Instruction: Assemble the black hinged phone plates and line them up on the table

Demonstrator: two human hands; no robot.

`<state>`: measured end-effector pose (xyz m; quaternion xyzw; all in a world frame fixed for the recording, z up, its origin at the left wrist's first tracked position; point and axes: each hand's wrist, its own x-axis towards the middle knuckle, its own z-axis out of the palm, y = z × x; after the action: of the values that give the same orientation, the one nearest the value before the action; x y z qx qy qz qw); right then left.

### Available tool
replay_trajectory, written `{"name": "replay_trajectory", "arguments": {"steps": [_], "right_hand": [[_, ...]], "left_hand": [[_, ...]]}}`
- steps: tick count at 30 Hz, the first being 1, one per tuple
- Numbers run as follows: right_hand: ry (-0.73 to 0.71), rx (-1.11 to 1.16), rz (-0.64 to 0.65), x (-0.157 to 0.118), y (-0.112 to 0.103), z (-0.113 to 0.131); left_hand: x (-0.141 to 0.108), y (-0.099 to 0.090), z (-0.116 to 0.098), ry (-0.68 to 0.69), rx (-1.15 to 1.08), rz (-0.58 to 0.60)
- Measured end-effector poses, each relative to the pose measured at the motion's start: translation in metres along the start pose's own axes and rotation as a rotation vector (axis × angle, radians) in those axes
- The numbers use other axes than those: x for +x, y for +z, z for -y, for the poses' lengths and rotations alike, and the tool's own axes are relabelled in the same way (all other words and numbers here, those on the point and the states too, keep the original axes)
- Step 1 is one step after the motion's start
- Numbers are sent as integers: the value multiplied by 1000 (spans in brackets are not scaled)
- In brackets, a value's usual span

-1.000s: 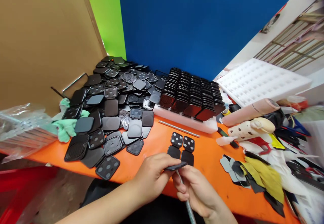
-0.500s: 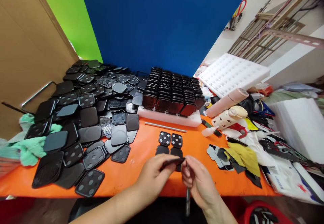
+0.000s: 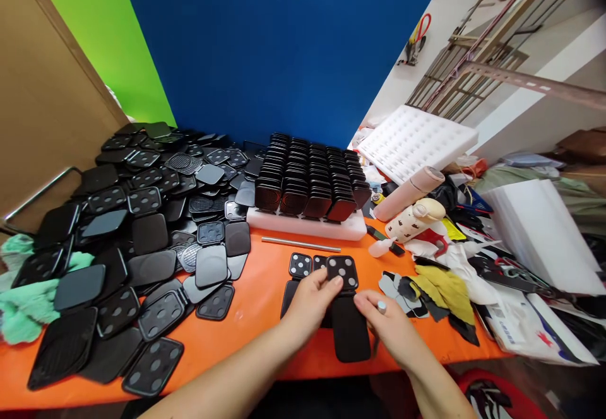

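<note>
An opened black hinged case (image 3: 351, 327) is held up above the table's front edge, its dotted half on top and its plain half hanging below. My left hand (image 3: 310, 299) pinches the dotted half at its left side. My right hand (image 3: 386, 321) is closed round a metal rod (image 3: 381, 306), its fingertips touching the case near the hinge. Behind the hands, another open case with light dots (image 3: 300, 265) lies on the orange table (image 3: 250, 318); a second one beside it is mostly hidden.
Many loose black cases (image 3: 151, 267) cover the left side. Rows of cases stand in a white foam tray (image 3: 307, 224) at the back. A metal bar (image 3: 300, 244) lies before it. A yellow cloth (image 3: 442, 293), grey pieces and a bottle (image 3: 411, 220) are at the right.
The case in my hands now shows opened out, with its dotted face up. Both hands have shifted slightly, and the rod has tilted in my right hand. The whole view has moved a little.
</note>
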<state>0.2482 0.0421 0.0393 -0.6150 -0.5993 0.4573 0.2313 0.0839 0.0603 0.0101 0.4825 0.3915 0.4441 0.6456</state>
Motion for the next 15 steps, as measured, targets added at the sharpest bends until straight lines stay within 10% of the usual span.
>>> {"name": "replay_trajectory", "arguments": {"steps": [9,15], "right_hand": [[56,-301,-73,30,-22,-17],[64,-308,-28,45,-25,-20]], "left_hand": [[-4,-27,34,294,1122,275],[-4,-28,51,346,1277,232]]}}
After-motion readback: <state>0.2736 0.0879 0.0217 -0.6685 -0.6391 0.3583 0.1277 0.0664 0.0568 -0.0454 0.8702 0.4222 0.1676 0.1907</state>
